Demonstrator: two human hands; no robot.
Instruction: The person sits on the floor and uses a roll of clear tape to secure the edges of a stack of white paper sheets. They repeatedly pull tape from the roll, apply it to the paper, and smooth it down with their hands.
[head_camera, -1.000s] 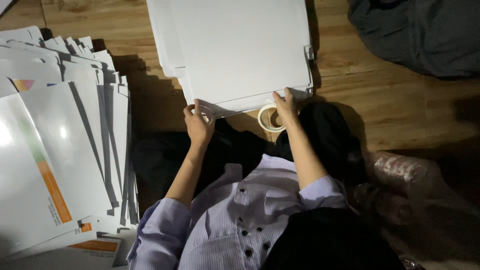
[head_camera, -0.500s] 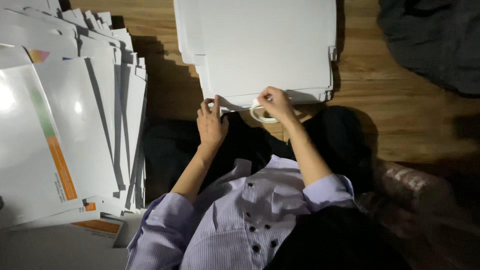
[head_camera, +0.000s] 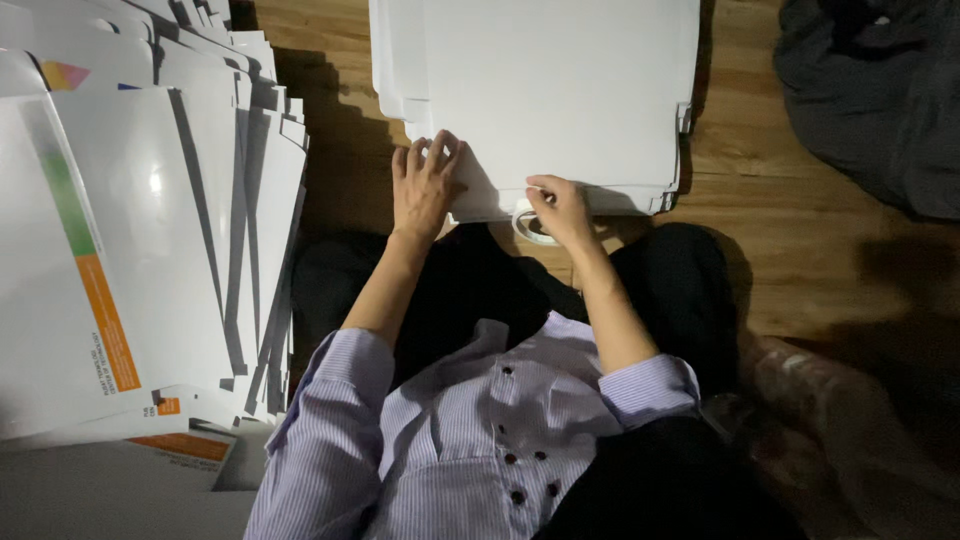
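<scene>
A stack of flat white cardboard sheets (head_camera: 560, 90) lies on the wooden floor in front of me. My left hand (head_camera: 425, 185) rests flat, fingers spread, on the near left edge of the top sheet. My right hand (head_camera: 558, 208) has its fingers curled around a roll of clear tape (head_camera: 528, 225) at the stack's near edge. Both arms wear rolled-up striped shirt sleeves.
A large fanned pile of white folded boxes with orange and green stripes (head_camera: 130, 230) fills the left side. A dark cloth bundle (head_camera: 870, 90) lies at the top right. A crinkled clear plastic bag (head_camera: 840, 420) sits at the lower right on the wooden floor (head_camera: 780, 230).
My right hand has left the stack's near edge and closed on the tape roll. My left hand slid up onto the top sheet. The view shifted so the stack sits further right.
</scene>
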